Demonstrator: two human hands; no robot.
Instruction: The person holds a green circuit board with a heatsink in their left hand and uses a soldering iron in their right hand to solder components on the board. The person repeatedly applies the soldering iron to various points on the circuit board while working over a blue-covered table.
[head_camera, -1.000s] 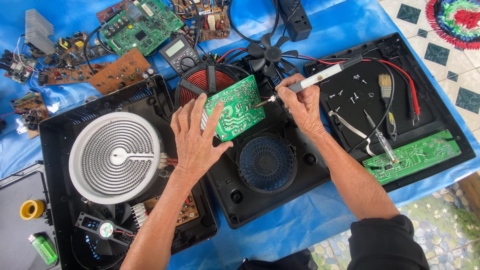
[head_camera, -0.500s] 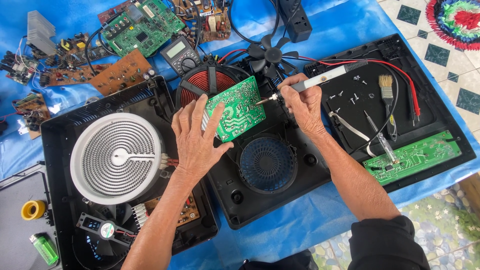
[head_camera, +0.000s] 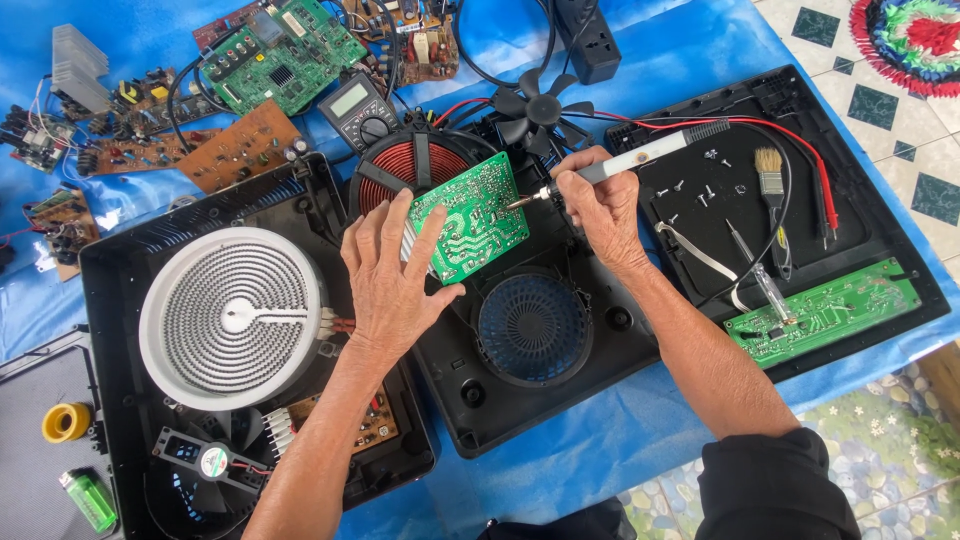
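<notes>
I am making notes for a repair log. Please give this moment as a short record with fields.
left hand: left hand steadies the green circuit board, fingers on its left edge
right hand: right hand grips the soldering iron, tip at the board's right edge
under the board: open black cooker housing with a round fan grille
left of it: white spiral heating element

Soldering iron on green board
Left hand (head_camera: 392, 282) is steadying green circuit board (head_camera: 470, 216) over black cooker base (head_camera: 560, 380); right hand (head_camera: 598, 205) is holding soldering iron (head_camera: 640, 155), tip touching board edge.
</notes>
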